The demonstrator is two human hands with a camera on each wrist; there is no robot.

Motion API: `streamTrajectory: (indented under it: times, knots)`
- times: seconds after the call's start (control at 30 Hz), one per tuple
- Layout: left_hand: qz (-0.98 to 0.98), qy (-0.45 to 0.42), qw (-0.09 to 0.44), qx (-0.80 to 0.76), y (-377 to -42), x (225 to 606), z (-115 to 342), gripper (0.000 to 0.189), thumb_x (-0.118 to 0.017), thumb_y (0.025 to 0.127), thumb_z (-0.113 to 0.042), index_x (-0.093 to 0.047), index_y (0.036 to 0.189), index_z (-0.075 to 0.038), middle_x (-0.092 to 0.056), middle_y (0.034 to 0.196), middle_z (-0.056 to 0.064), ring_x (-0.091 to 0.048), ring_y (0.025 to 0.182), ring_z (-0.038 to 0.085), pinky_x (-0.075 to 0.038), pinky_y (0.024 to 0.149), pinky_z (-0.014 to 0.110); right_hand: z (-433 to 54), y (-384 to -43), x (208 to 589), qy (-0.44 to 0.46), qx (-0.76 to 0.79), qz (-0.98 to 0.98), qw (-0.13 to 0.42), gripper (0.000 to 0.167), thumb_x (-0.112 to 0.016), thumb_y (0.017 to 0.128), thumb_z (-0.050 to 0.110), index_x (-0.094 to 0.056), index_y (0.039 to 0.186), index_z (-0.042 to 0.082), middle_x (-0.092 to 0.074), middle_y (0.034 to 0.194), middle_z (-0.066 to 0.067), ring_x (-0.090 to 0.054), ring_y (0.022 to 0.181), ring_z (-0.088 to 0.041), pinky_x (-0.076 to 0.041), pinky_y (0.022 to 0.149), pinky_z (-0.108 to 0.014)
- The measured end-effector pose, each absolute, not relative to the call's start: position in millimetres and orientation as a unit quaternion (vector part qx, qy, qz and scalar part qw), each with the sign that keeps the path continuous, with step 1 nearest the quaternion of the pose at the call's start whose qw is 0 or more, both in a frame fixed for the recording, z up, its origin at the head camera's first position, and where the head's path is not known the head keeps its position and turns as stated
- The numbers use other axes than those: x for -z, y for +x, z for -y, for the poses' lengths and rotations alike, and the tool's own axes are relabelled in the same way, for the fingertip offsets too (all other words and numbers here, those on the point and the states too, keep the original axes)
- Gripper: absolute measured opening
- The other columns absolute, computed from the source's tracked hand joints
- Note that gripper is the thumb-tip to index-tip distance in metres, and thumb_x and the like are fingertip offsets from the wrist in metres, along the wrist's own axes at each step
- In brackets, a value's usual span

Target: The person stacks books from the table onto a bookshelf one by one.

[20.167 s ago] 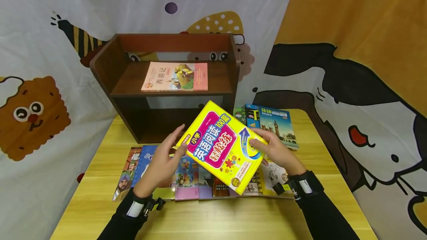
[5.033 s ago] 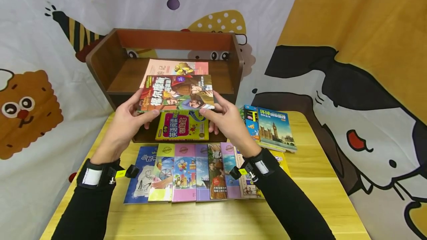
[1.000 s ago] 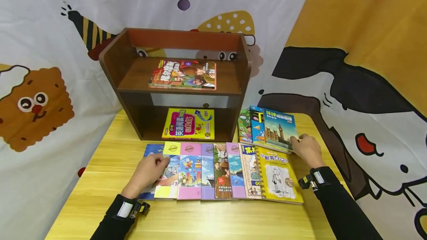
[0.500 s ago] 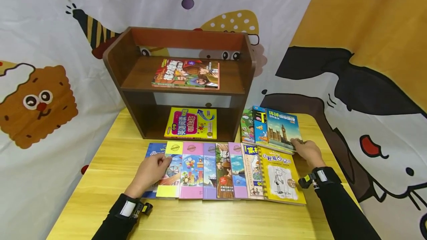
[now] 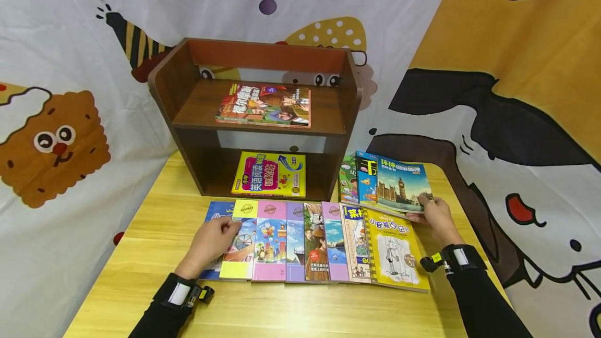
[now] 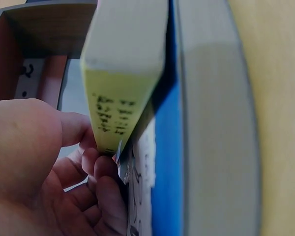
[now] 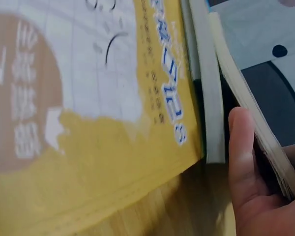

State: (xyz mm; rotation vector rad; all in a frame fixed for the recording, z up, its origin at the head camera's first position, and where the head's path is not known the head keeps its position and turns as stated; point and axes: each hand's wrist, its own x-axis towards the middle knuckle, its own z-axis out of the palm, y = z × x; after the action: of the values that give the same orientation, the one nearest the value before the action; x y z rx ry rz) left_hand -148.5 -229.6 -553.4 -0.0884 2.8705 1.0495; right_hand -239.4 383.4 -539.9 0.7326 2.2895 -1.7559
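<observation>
My right hand point(image 5: 439, 218) pinches the lower right corner of a blue magazine with a clock tower on its cover point(image 5: 401, 186). Its thumb lies on top and fingers are underneath. In the right wrist view that magazine point(image 7: 255, 113) tilts up from the books beneath it. Resting on a blue book point(image 5: 218, 210) at the row's left end, my left hand point(image 5: 208, 244) has loosely curled fingers. The left wrist view shows its fingers beside the spine of a yellow book point(image 6: 113, 105), which lies flat with a Ferris wheel on its cover.
A brown two-tier shelf point(image 5: 188, 93) holds a detective book point(image 5: 269, 106) lying above and a yellow English reading book point(image 5: 269, 173) below. Several books overlap along the table point(image 5: 300, 309), ending at a yellow diary book point(image 5: 396, 254). Green point(image 5: 348, 179) and blue point(image 5: 367, 176) books lie right of the shelf.
The yellow reading book and then the detective book came to lie on the shelf. Within the last second my right hand has raised the clock-tower magazine's right edge and shifted it rightward. My left hand stays put.
</observation>
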Motion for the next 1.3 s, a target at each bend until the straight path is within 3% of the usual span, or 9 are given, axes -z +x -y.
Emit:
streamTrajectory:
  times: [0.13, 0.27, 0.43, 0.67, 0.83, 0.93, 1.1, 1.2, 1.3]
  knots:
    - [-0.937, -0.035, 0.045, -0.344, -149.2, 555.0, 228.4, 0.039, -0.063, 0.112, -0.043, -0.066, 0.083, -0.017, -0.053, 0.067, 0.000, -0.053, 0.063, 0.018, -0.034, 0.060, 0.030, -379.6, -232.1, 537.2, 0.227, 0.613, -0.754, 0.071, 0.084, -0.031, 0.120, 0.050, 0.020, 0.175, 0.012, -0.041, 0.167, -0.036, -0.085, 0.087, -0.018, -0.066, 0.093, -0.038]
    - [-0.937, -0.038, 0.047, -0.344, -150.0, 555.7, 226.7, 0.039, -0.063, 0.112, -0.044, -0.067, 0.084, -0.018, -0.054, 0.067, 0.000, -0.054, 0.063, 0.018, -0.035, 0.061, 0.030, -374.1, -223.8, 534.9, 0.209, 0.645, -0.734, 0.034, 0.072, -0.035, 0.120, 0.047, -0.005, 0.175, 0.012, -0.056, 0.144, -0.026, -0.085, 0.088, -0.020, -0.067, 0.093, -0.037]
    - [-0.938, -0.040, 0.049, -0.342, -150.5, 553.9, 225.2, 0.039, -0.063, 0.112, -0.045, -0.067, 0.085, -0.018, -0.055, 0.068, 0.000, -0.055, 0.064, 0.018, -0.036, 0.062, 0.030, -364.3, -210.1, 524.5, 0.154, 0.736, -0.659, -0.031, 0.044, -0.047, 0.117, 0.041, -0.029, 0.152, 0.019, -0.058, 0.122, -0.008, -0.085, 0.085, -0.022, -0.068, 0.084, -0.036]
    - [-0.937, -0.033, 0.047, -0.345, -149.8, 550.6, 226.6, 0.038, -0.063, 0.112, -0.043, -0.067, 0.085, -0.017, -0.055, 0.067, 0.001, -0.054, 0.063, 0.019, -0.034, 0.061, 0.030, -340.1, -194.3, 501.5, -0.029, 0.826, -0.554, -0.106, 0.024, -0.053, 0.116, 0.024, -0.035, 0.128, 0.014, -0.051, 0.111, -0.007, -0.084, 0.088, -0.029, -0.069, 0.076, -0.036]
    - [-0.938, -0.033, 0.046, -0.342, -149.9, 548.6, 228.7, 0.037, -0.064, 0.112, -0.043, -0.068, 0.086, -0.017, -0.054, 0.068, 0.001, -0.054, 0.065, 0.019, -0.035, 0.061, 0.030, -316.5, -187.6, 480.0, -0.134, 0.848, -0.500, -0.110, 0.035, -0.045, 0.117, 0.014, -0.032, 0.150, 0.015, -0.052, 0.133, -0.012, -0.083, 0.102, -0.031, -0.069, 0.080, -0.042]
    - [-0.937, -0.033, 0.051, -0.344, -149.8, 547.8, 230.0, 0.038, -0.063, 0.112, -0.044, -0.067, 0.086, -0.017, -0.053, 0.068, 0.001, -0.054, 0.065, 0.019, -0.036, 0.062, 0.030, -303.9, -179.3, 469.8, -0.169, 0.841, -0.504, -0.101, 0.058, -0.041, 0.118, 0.012, -0.017, 0.170, 0.023, -0.046, 0.142, -0.010, -0.081, 0.102, -0.024, -0.069, 0.082, -0.038]
    - [-0.935, -0.032, 0.059, -0.349, -149.9, 547.4, 231.0, 0.040, -0.063, 0.112, -0.046, -0.066, 0.084, -0.017, -0.053, 0.067, 0.001, -0.054, 0.065, 0.020, -0.036, 0.062, 0.031, -285.6, -167.8, 460.0, -0.202, 0.799, -0.557, -0.099, 0.050, -0.039, 0.119, 0.007, -0.025, 0.164, 0.023, -0.044, 0.117, 0.000, -0.060, 0.090, -0.008, -0.056, 0.074, -0.020]
    - [-0.934, -0.027, 0.057, -0.350, -150.4, 547.1, 230.5, 0.041, -0.063, 0.112, -0.045, -0.066, 0.083, -0.017, -0.052, 0.066, 0.001, -0.054, 0.064, 0.020, -0.035, 0.062, 0.032, -276.7, -164.8, 456.8, -0.219, 0.773, -0.587, -0.098, 0.030, -0.039, 0.118, 0.004, -0.037, 0.143, 0.020, -0.042, 0.102, 0.003, -0.039, 0.077, -0.015, -0.033, 0.068, -0.031]
    - [-0.933, -0.024, 0.048, -0.357, -151.7, 545.2, 229.0, 0.040, -0.063, 0.113, -0.044, -0.067, 0.085, -0.016, -0.053, 0.066, 0.001, -0.054, 0.063, 0.019, -0.036, 0.061, 0.031, -268.7, -161.3, 455.8, -0.226, 0.741, -0.627, -0.085, 0.033, -0.040, 0.119, 0.005, -0.040, 0.146, 0.023, -0.045, 0.096, 0.005, -0.031, 0.071, -0.022, -0.031, 0.066, -0.032]
